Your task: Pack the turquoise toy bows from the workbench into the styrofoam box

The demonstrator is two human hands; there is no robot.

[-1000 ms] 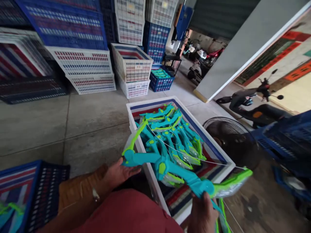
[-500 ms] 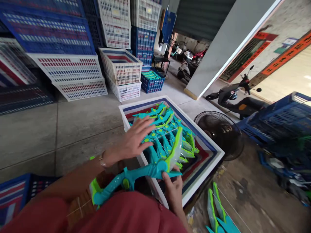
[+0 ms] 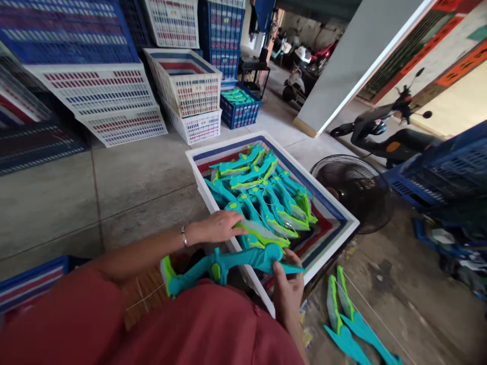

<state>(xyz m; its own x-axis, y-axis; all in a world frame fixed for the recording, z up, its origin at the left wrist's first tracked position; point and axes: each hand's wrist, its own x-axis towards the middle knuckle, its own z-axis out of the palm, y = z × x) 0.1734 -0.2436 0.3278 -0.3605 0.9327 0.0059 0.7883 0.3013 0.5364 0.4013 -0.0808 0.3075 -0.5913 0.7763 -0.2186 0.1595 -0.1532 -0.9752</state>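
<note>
A teal and lime toy bow lies folded across my lap and the near rim of a white crate. My right hand grips the bow near its hinge, fingers curled round the teal limb. My left hand rests on the lime limb, fingers pressed on it at the crate's near edge. Inside the crate lie several more folded teal and lime bows, stacked in a row.
Loose teal bow parts lie on the floor at the right. A black floor fan stands beyond the crate. Blue crates sit at the right, stacked white and blue crates at the back, a scooter further right.
The bow was stretched open a second ago; it is now folded and lowered onto the crate's near edge. My left hand has come back from over the stacked bows to the lime limb.
</note>
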